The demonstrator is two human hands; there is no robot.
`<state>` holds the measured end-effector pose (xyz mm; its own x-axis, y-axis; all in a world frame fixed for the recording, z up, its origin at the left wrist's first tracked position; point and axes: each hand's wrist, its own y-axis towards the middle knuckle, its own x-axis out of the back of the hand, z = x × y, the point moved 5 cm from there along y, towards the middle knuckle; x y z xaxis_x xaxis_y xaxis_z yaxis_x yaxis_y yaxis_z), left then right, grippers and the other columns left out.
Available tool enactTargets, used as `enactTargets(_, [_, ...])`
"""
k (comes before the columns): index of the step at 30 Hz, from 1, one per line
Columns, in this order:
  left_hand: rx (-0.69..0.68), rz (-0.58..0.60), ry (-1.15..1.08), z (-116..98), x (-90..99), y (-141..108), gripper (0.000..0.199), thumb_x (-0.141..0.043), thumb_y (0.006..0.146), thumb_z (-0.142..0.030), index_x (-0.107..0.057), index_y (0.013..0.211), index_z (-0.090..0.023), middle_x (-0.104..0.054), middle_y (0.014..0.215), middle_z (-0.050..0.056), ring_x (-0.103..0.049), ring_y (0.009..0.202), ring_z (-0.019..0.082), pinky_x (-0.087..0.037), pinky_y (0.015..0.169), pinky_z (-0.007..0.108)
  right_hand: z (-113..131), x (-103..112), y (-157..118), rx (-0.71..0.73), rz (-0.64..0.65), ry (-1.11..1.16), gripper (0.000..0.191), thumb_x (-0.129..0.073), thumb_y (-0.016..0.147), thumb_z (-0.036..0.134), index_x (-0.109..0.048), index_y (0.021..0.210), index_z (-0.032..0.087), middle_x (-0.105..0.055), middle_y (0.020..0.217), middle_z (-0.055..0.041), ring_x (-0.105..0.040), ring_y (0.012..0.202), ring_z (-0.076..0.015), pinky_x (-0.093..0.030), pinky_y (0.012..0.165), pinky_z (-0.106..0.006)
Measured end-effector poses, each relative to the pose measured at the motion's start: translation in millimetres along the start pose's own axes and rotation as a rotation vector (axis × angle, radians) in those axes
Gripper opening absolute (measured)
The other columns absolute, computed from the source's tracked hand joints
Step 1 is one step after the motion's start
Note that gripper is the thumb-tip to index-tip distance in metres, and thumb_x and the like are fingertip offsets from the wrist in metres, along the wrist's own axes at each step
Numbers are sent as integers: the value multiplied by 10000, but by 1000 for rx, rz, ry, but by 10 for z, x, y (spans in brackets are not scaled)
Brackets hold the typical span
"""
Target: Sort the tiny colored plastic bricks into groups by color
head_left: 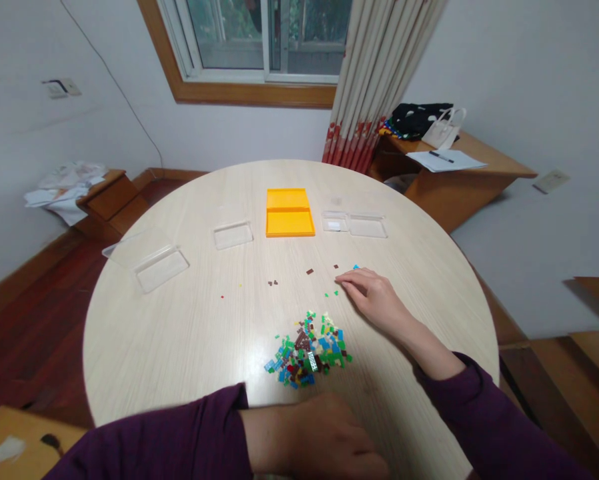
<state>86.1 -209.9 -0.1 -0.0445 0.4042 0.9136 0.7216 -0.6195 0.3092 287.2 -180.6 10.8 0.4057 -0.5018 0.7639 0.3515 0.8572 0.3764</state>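
Observation:
A pile of small mixed building bricks [307,353] in green, blue, brown, white and yellow lies near the front of the round table. My right hand [372,293] rests on the table behind and right of the pile. Its thumb and forefinger are pinched together over something small and dark that I cannot make out. Beside it are a blue piece [356,267], a dark brown piece [336,267] and green pieces [336,293]. My left hand [329,437] is at the near table edge, in front of the pile, blurred, its fingers mostly hidden.
On the round table [144,347], an open yellow case [289,223] stands at the back. Clear boxes [233,235] [162,269] are to its left, and another clear box [368,225] to its right. Brown pieces [273,283] lie mid-table. A side desk [499,157] stands behind right.

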Motion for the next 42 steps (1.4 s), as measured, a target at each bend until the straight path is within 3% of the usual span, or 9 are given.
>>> enactTargets(3, [176, -318, 163, 203, 369, -113, 315, -519, 864, -209, -462, 555, -206, -497, 478, -35, -406, 444, 97, -233, 443, 287, 8, -17, 20, 2, -32, -53, 316, -453, 920, 174, -729, 1071, 206, -750, 1062, -104, -684, 1012, -256, -533, 915, -482])
enactTargets(6, [576, -531, 296, 573, 874, -379, 289, -393, 879, -152, -456, 602, -205, -497, 522, -17, -367, 463, 100, -243, 475, 274, 40, -82, 74, 12, -15, -121, 387, -413, 924, 159, -691, 1190, 198, -713, 1191, -127, -653, 1124, -276, -501, 992, -516])
enactTargets(8, [846, -591, 305, 807, 1163, -609, 232, -398, 866, -136, -446, 649, -201, -515, 584, -10, -391, 510, 102, -290, 515, 257, 68, -143, 118, 10, 19, -171, 408, -390, 940, 179, -659, 1247, 156, -678, 1253, -165, -628, 1177, -297, -476, 1031, -530])
enactTargets(10, [1031, -624, 296, 961, 1364, -817, 196, -439, 846, -177, -418, 653, -205, -507, 598, -10, -413, 535, 109, -308, 545, 262, 98, -204, 153, 2, 56, -218, 429, -369, 957, 205, -627, 1282, 97, -641, 1297, -213, -603, 1217, -319, -461, 1052, -534])
enactTargets(14, [1286, -514, 197, 1111, 1454, -1071, 195, -472, 829, -246, -424, 644, -207, -521, 601, 1, -447, 559, 129, -311, 582, 282, 181, -317, 179, 11, 112, -247, 462, -342, 978, 237, -594, 1300, 22, -606, 1323, -262, -573, 1261, -326, -436, 1089, -522])
enactTargets(28, [1461, -686, 234, 1339, 1699, -1611, 261, -465, 779, -217, -333, 553, -225, -370, 499, -42, -366, 525, 125, -261, 577, 290, 776, -743, 321, 222, 267, -225, 455, -339, 1003, 279, -594, 1309, 59, -594, 1355, -230, -540, 1296, -309, -448, 1086, -503])
enactTargets(35, [1435, -613, 108, 1448, 1637, -1730, 239, -509, 784, -238, -397, 575, -210, -452, 533, -35, -391, 534, 115, -273, 568, 274, 904, -799, 305, 284, 370, -295, 481, -352, 1020, 336, -530, 1392, 89, -506, 1458, -210, -465, 1369, -311, -414, 1102, -501])
enactTargets(42, [1322, -445, -73, 1495, 1495, -1642, 97, -552, 765, -205, -627, 724, -158, -612, 644, 10, -480, 583, 119, -366, 620, 263, 856, -912, 344, 278, 415, -262, 516, -334, 1018, 341, -473, 1442, 81, -444, 1502, -197, -399, 1419, -279, -353, 1159, -497])
